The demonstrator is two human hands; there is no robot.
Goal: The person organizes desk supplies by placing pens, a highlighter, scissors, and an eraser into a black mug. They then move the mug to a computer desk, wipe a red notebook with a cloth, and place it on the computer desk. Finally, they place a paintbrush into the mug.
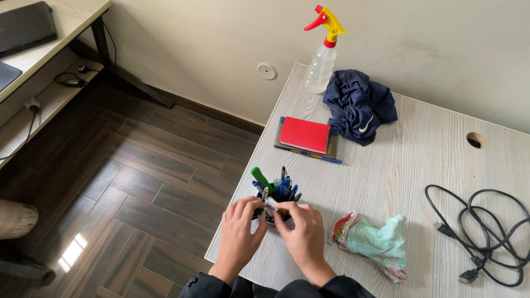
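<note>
1. desk (419,165), pale wood grain, fills the right of the head view; its near-left corner sits at 6 o'clock, where the work is.
2. dark wood floor (138,187) takes the 9 o'clock side; a second desk (66,22) runs off at 11 o'clock.
3. navy cloth (359,105), bunched, at 1 o'clock from the hands, well apart. a clear spray bottle (322,60) with red and yellow trigger stands upright just beside it, toward 12.
4. black cable (486,232), loosely coiled, at 3 o'clock, well apart.
5. red notebook (305,134) lies flat on a darker book at 12 o'clock from the holder, a pen along its near edge.
6. mint frilled cloth (375,243) lies just beside the right hand, at 3 to 4 o'clock.
7. left hand (238,232) and right hand (302,234) meet at the near rim of the pen holder (276,207), both touching it, equally near.
8. pen holder stands upright close to the desk's left edge, at 12 o'clock from the fingers; pens and a green marker (259,177) rise out of it, long axes leaning toward 11 to 12.
9. fingers of both hands are curled and pinched together around a small pale item (270,208) at the rim; what it is cannot be told.
10. nothing lies between hands and holder; the desk edge is the nearest hazard, at 9 o'clock.
</note>
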